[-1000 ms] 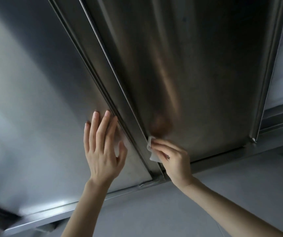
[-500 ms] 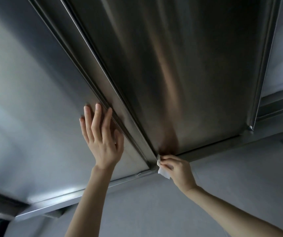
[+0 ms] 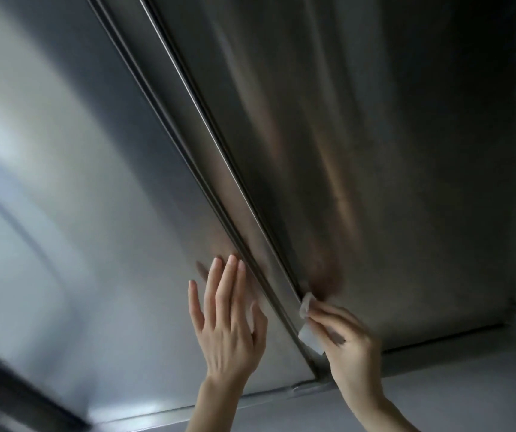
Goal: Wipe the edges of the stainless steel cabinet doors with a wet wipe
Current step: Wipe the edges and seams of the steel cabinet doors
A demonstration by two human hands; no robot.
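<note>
Now the right hand (image 3: pixel 350 338) pinches the wet wipe (image 3: pixel 308 325) low on the right cabinet door's edge (image 3: pixel 228 194), which runs up-left, while the flat-fingered left hand (image 3: pixel 228 332) braces the left cabinet door (image 3: pixel 94 213).

Dim, cool light is coming from the left, spreading a soft pale glare across the left cabinet door (image 3: pixel 63 188) while the right cabinet door (image 3: pixel 400 145) is falling into deep shadow toward its upper right. Motion blur is smearing the right hand (image 3: pixel 353 344) and the wet wipe (image 3: pixel 309 338), and the dark lower left corner is showing out of focus.
</note>
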